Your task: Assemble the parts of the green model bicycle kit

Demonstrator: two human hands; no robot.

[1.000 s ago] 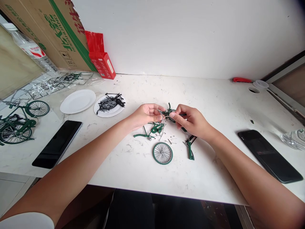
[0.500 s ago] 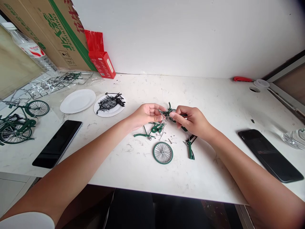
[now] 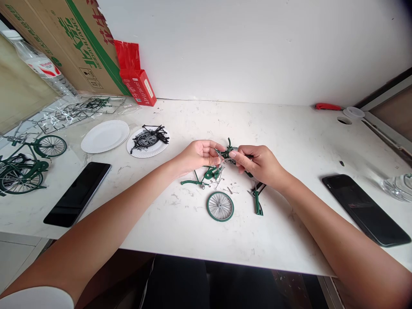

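Above the table's middle, my left hand (image 3: 201, 155) pinches a thin silvery part between thumb and fingers; its exact kind is too small to make out. Facing it, my right hand (image 3: 257, 161) is closed, thumb against forefinger, on the other end of what looks like the same thin part. Below them lie a green model bicycle frame (image 3: 210, 174) and several tiny silvery pieces (image 3: 230, 190). A loose green-rimmed model wheel (image 3: 220, 206) rests closer to the front edge. Behind the fingers, a dark green model part with a spoked wheel (image 3: 232, 154) is partly hidden.
A green and black part (image 3: 258, 201) lies below my right wrist. Phones flank my arms, one left (image 3: 78, 194), one right (image 3: 365, 209). Black bicycle parts (image 3: 149, 138) fill one paper plate; another plate (image 3: 105, 136) sits beside it. Assembled green model bicycles (image 3: 28, 165) stand far left.
My hands have stayed almost in place, with only a very slight shift of the fingers. The pieces on the table have not moved.
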